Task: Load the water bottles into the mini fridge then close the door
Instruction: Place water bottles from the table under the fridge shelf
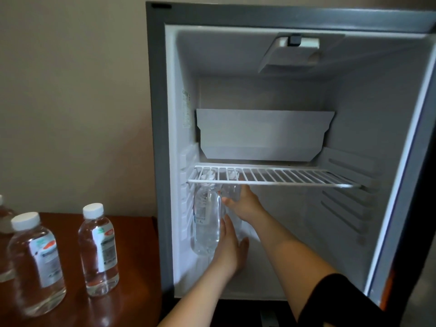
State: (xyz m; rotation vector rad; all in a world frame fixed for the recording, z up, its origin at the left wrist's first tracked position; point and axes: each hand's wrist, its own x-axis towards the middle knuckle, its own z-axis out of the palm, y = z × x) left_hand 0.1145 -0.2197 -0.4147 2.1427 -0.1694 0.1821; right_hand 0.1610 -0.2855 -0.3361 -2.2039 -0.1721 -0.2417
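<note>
The mini fridge [389, 128] stands open with a white interior. On its floor at the left, under the wire shelf [295, 179], stands a clear water bottle [205, 220]. My left hand [230, 250] rests against that bottle's right side, fingers loosely around it. Behind it a second bottle [232, 192] is held upright by my right hand [245, 206], which wraps it from the right. On the wooden table [134, 244] to the left stand two more full bottles [99, 251] [35, 265], white caps on, plus part of another at the frame's left edge [3, 215].
The fridge door [424, 208] hangs open at the right edge of view. A white drip tray [262, 135] sits under the cooling plate above the shelf. The right half of the fridge floor holds nothing. A beige wall is behind the table.
</note>
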